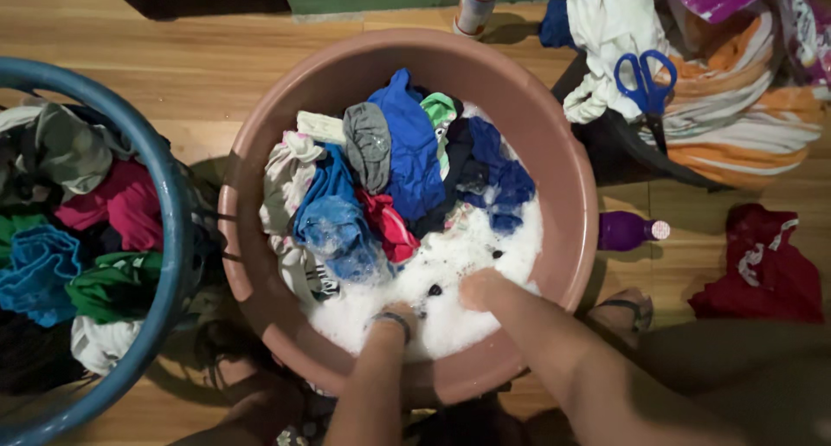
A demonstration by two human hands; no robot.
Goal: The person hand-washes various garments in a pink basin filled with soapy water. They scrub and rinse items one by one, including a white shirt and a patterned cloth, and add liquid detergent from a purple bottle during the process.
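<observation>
On a wooden floor [260, 56] sits a pink basin [571, 177] of soapy clothes [398, 169]. The left hand [394, 318] and right hand [480, 290] are sunk in foam [450, 255]; their grip cannot be told, perhaps kneading cloth. Scrubbing works best kept low, inside the rim.

Both forearms are bare, with no sleeves in view. The left hand [394, 319] wears a thin dark band at the wrist. The right hand [479, 288] wears nothing.

Pink basin [567, 177] sat on floor, full of white suds [459, 264] w/ mixed wet clothes [407, 160] heaped at far side.
</observation>
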